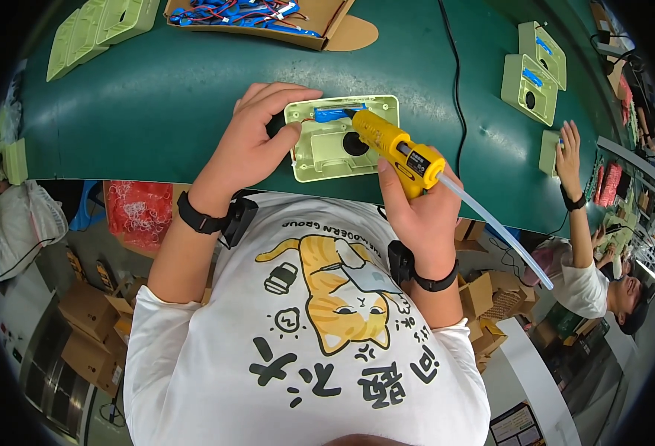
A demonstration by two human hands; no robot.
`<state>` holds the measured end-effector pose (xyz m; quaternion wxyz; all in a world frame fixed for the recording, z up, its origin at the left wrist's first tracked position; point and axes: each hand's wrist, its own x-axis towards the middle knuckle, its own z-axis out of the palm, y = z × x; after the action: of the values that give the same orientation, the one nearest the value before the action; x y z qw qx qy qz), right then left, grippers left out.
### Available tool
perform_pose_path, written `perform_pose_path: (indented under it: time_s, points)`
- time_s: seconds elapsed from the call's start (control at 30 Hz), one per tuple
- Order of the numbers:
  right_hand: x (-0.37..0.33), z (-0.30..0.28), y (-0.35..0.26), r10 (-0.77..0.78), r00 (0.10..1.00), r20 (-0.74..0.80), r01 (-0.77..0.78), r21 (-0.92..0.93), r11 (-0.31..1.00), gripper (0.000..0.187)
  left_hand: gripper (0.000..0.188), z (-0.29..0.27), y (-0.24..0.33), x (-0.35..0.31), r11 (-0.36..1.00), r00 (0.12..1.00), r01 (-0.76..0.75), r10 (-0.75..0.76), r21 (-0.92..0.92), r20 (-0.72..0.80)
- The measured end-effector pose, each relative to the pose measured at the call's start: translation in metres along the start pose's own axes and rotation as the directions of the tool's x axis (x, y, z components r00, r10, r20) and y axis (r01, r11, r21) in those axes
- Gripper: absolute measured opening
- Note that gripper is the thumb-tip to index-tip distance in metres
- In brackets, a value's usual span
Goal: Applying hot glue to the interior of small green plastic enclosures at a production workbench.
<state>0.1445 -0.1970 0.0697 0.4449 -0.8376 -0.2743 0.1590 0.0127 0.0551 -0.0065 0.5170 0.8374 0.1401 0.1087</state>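
A light green plastic housing lies open side up near the table's front edge. Inside it, along the far wall, sits a blue battery pack with a thin red wire; a round black part is set lower in the housing. My left hand grips the housing's left end, thumb over the rim. In my right hand is a yellow hot glue gun, its dark nozzle at the right part of the battery pack. A long translucent glue stick trails from the gun's back.
The green table holds a cardboard box of blue battery packs at the far side. More green housings stand far left, others at right. A black cable crosses the table. At right, a co-worker's hand touches another housing.
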Motion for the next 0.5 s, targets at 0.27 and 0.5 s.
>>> perform_pose_path:
  time_s: [0.27,0.5]
  points:
    - [-0.0052,-0.0019,-0.0041,0.007,0.990,0.140,0.008,-0.102,0.995,0.029,0.053,-0.0024,0.0027,0.0005,1.000,1.000,0.010,-0.011,0.021,0.021]
    - [-0.0004,-0.0034,-0.0029,0.099,0.979,0.181,-0.103,0.012,0.995,0.027,0.048,0.0007,-0.0015,0.0003,0.999,1.000,-0.015,0.015,0.029,-0.003]
